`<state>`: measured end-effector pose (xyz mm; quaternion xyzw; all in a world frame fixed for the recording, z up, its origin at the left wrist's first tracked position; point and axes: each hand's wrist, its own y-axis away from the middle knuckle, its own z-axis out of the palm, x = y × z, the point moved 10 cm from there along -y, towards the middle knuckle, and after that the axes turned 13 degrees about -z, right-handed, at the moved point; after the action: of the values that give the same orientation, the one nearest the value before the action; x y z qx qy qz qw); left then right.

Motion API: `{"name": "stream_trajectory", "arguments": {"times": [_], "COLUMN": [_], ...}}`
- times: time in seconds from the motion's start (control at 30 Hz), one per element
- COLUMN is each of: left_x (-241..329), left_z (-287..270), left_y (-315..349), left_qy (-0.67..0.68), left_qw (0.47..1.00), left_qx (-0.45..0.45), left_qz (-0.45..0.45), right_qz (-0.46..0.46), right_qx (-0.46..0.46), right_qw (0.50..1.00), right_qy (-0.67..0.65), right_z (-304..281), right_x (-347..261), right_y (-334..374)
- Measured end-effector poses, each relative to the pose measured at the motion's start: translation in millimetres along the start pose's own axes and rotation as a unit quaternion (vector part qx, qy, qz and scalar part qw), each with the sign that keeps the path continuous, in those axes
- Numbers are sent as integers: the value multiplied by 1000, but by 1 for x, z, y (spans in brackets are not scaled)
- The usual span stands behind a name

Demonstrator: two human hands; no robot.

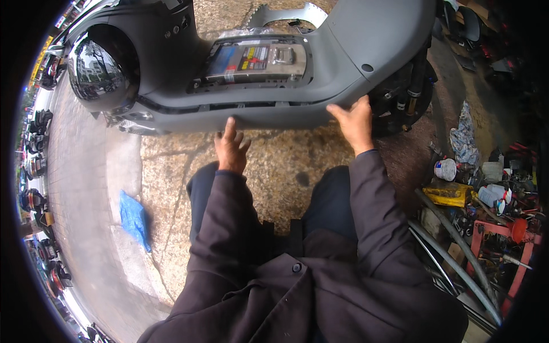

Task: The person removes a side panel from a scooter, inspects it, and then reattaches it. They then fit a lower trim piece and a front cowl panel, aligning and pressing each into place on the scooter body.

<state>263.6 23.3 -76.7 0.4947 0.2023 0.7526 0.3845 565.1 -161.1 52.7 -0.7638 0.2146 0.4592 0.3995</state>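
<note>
A grey scooter body (337, 51) stands across the top of the view. Along its near lower edge runs a long grey side panel (274, 118), with a dark gap and small tabs along its upper side. My left hand (230, 153) is at the panel's lower edge, index finger stretched out against it and the other fingers loosely bent. Further right, my right hand (355, 127) has its thumb and fingers spread at the panel's rear end. Neither hand grasps anything. In the scooter's floor, an uncovered compartment shows a box with a printed label (251, 58).
A rear wheel (394, 103) is at the scooter's right end. At the right lie a white tub (445, 170), a yellow container (448, 193), a red metal frame (481, 228) and long metal pipes (457, 248). A blue plastic sheet (134, 218) lies on the left pavement; parked scooters (35, 166) line the far left.
</note>
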Motion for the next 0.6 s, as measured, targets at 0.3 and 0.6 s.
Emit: {"name": "stream_trajectory", "arguments": {"times": [0.3, 0.6], "left_x": [7, 23], "left_z": [9, 3], "left_y": [-17, -16], "left_qy": [-20, -42], "left_qw": [999, 997], "left_qx": [32, 56], "left_qz": [14, 44], "right_qz": [-24, -10], "right_qx": [76, 121], "right_qw": [987, 984], "right_qy": [141, 129], "right_z": [-4, -21], "right_x": [-9, -1], "right_y": [3, 47]}}
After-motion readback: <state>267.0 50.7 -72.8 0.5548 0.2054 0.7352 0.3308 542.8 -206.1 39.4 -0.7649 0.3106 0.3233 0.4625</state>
